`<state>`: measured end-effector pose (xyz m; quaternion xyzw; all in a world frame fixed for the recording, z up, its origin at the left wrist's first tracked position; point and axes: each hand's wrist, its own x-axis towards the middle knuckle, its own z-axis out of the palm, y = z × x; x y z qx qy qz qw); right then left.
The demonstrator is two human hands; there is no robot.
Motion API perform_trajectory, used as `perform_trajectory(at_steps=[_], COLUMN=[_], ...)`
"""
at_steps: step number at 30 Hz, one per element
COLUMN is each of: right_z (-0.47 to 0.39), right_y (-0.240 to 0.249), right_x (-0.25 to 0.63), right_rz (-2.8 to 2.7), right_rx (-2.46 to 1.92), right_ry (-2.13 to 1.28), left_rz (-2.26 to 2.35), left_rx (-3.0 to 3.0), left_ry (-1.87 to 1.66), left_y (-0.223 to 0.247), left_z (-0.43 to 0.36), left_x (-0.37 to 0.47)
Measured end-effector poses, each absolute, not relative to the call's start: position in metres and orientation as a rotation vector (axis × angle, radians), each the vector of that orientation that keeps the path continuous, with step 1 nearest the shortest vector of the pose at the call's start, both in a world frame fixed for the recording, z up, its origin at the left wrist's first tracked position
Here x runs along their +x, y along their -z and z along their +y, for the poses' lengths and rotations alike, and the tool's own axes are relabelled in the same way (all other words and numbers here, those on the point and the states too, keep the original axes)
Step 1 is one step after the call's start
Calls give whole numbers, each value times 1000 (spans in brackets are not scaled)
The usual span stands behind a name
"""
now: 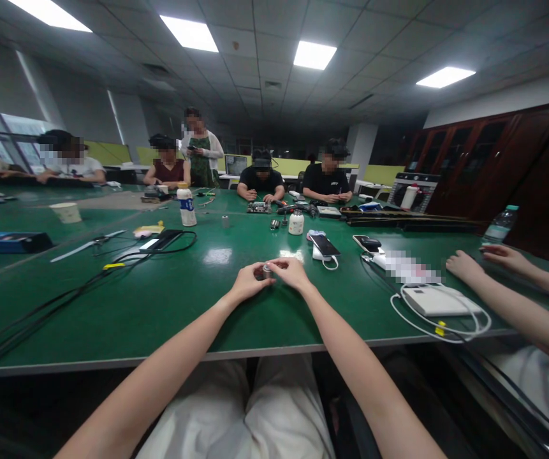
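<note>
A small silvery metal cylinder (267,272) stands upright on or just above the green tabletop, between my two hands. My left hand (247,283) is closed around its side, with thumb and fingers curved about it. From the other side my right hand (293,274) pinches at its top, and the fingertips partly cover it. Any fine detail on the cylinder is too small to make out. Farther off on the table stands a similar silvery cylinder (225,221), apart from both hands.
Beyond my hands are a white jar (296,224), a bottle (187,205) and a phone (324,246) on a cable. Black cables (87,284) cross the left side. To the right lie a white box (439,301) with looped cable and a neighbour's hands (465,266). Several people sit opposite.
</note>
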<state>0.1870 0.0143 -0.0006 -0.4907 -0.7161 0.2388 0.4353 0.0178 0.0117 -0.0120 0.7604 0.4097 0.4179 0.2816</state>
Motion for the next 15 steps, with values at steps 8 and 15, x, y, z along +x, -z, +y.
perform_trajectory(at_steps=[8,15], right_z=[31,24], right_y=[-11,10], right_x=[203,248], right_rz=[-1806,-1963], right_rx=[-1194,-1253], right_ry=[-485,-482], left_rz=[1079,1007], left_rx=[2116,2015], left_ry=[-951,-925], left_y=[-4,0], left_z=[31,49], left_x=[18,19])
